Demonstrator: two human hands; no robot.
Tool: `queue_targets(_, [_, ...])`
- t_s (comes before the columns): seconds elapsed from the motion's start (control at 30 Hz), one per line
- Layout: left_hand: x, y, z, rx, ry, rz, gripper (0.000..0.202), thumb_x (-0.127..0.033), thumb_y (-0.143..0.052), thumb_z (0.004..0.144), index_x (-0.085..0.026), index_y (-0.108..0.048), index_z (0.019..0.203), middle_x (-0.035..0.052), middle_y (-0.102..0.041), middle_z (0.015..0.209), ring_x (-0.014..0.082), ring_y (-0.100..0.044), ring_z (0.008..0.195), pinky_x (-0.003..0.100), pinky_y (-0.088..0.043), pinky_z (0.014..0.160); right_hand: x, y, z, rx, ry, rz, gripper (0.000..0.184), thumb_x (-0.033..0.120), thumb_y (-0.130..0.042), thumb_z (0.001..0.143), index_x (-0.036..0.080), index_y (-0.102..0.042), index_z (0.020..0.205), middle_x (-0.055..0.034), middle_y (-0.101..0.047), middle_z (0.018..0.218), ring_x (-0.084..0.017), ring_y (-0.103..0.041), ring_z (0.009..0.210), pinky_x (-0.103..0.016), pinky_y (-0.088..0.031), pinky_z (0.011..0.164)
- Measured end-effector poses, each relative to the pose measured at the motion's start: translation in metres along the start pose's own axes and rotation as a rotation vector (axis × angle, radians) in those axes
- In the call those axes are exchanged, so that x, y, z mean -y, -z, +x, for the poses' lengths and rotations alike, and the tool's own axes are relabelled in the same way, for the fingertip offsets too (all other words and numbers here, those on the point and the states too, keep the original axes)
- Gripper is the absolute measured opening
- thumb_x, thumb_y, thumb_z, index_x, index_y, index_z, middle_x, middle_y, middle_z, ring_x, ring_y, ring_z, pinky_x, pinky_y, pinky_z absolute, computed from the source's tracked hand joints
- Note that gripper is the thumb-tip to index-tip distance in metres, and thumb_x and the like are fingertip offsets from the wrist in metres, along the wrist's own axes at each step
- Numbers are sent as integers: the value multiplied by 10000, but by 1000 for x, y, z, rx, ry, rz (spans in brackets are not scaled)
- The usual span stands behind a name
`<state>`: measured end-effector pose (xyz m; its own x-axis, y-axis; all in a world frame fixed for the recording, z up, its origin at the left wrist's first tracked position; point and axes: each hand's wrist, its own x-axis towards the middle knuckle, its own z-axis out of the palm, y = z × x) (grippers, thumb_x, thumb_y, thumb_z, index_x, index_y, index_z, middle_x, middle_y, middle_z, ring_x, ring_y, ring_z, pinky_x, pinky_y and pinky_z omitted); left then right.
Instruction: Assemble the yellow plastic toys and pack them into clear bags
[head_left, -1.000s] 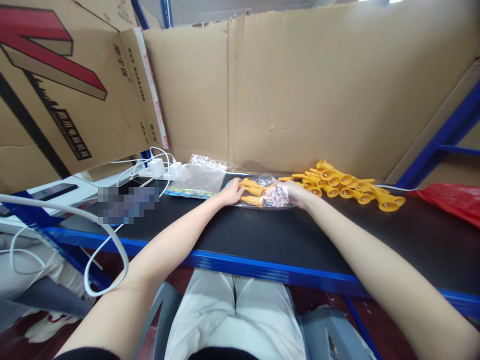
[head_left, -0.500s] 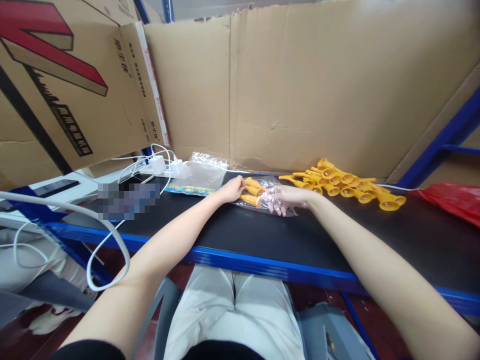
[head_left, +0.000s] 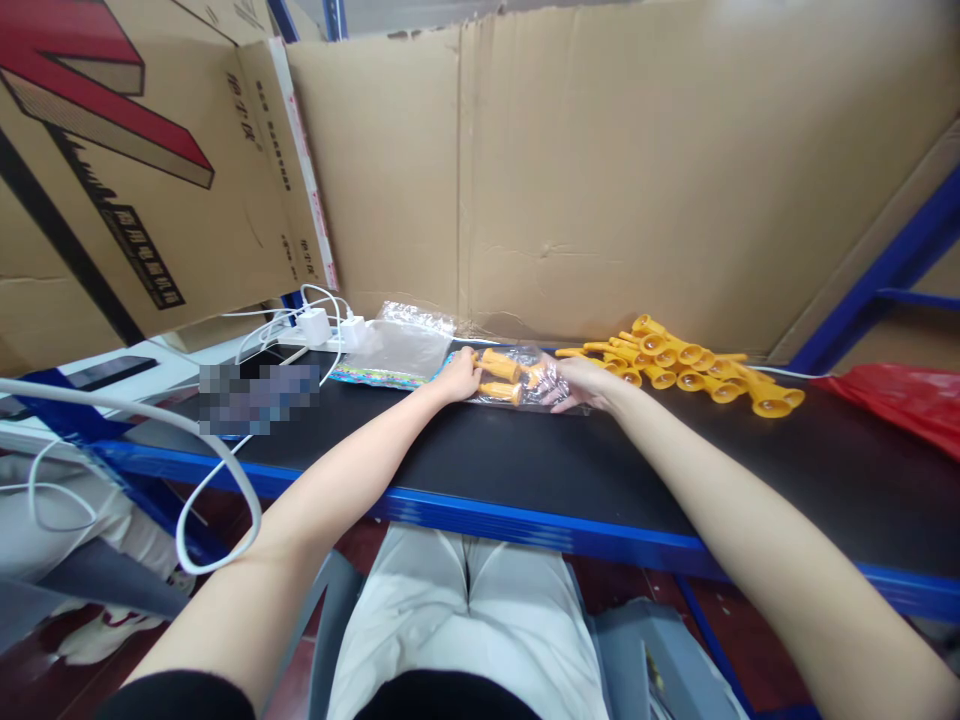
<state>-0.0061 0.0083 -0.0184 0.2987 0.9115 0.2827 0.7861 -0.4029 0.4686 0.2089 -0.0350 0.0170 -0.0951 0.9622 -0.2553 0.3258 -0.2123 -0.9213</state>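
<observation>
Gripping the clear bag (head_left: 535,400) of yellow horns (head_left: 499,366) at frame centre with curled left hand (head_left: 457,378); best to work right hand (head_left: 576,382), loosely open at the bag's right end, gently.

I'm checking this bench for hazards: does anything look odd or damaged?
A white cable droops in a loop past the blue table edge and overlaps the left forearm in view, so it could snag. The cardboard panel has a ragged top edge in places, as if torn. Nothing looks spilled.
</observation>
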Motion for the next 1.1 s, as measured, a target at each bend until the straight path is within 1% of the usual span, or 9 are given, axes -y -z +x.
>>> queue_targets(0.13, [-2,3,-4,19,25,-21,393,-226,-416,854,-92,-336,1214,198,-518,1204,253,-506,1126,351,-382,935,0,5,3,-22,-14,83,479,574,-334,850,126,-491,909,-66,-563,623,-163,-574,499,-324,-513,442])
queue_targets(0.33, [-2,3,-4,39,14,-43,401,-241,-424,855,-123,-319,1225,179,-519,1233,246,-509,1134,364,-380,951,2,2,0,-60,208,156,174,289,-503,853,156,-573,940,-8,-539,635,-67,-470,442,-202,-467,422])
queue_targets(0.5, [-2,3,-3,41,2,-44,396,-229,-413,855,-122,-316,1224,177,-491,1269,235,-487,1163,363,-368,971,-1,3,2,-157,140,150,129,241,-488,856,130,-534,901,-22,-557,665,-72,-495,432,-219,-476,420])
queue_targets(0.63, [-2,3,-3,54,4,-38,383,-222,-405,856,-120,-321,1216,177,-507,1248,235,-496,1150,367,-378,963,-4,3,8,-232,193,135,219,324,-455,867,140,-531,959,-69,-599,824,-92,-543,482,-256,-498,436])
queue_targets(0.73, [-2,3,-3,47,6,-20,380,-236,-412,857,-122,-326,1209,177,-512,1241,239,-499,1147,360,-386,953,-5,2,9,-351,286,-52,275,340,-483,843,138,-566,1010,-93,-622,893,-102,-557,515,-228,-469,422])
queue_targets(0.8, [-2,4,-3,42,2,-11,383,-242,-416,856,-126,-325,1209,176,-508,1247,239,-498,1150,355,-389,949,-4,3,6,-433,347,-270,283,352,-493,827,132,-606,964,-71,-634,761,-112,-541,475,-223,-436,417])
queue_targets(0.87, [-3,4,-4,43,0,-10,387,-242,-415,856,-127,-321,1214,174,-507,1251,239,-498,1151,354,-388,950,-2,4,3,-473,374,-461,307,391,-475,825,128,-632,805,-35,-585,573,-113,-504,408,-226,-406,424])
queue_targets(0.97, [-3,5,-4,54,7,-13,393,-235,-408,859,-124,-313,1224,175,-504,1256,238,-496,1156,353,-383,956,0,5,-2,-483,378,-594,342,392,-497,807,144,-557,578,6,-485,433,-92,-453,365,-208,-371,436])
queue_targets(1.1, [-3,5,-4,79,13,-13,419,-229,-385,870,-95,-287,1255,195,-510,1242,244,-510,1137,359,-384,953,1,3,-5,-355,245,-640,359,390,-544,770,155,-490,506,24,-423,371,-75,-396,327,-192,-312,379])
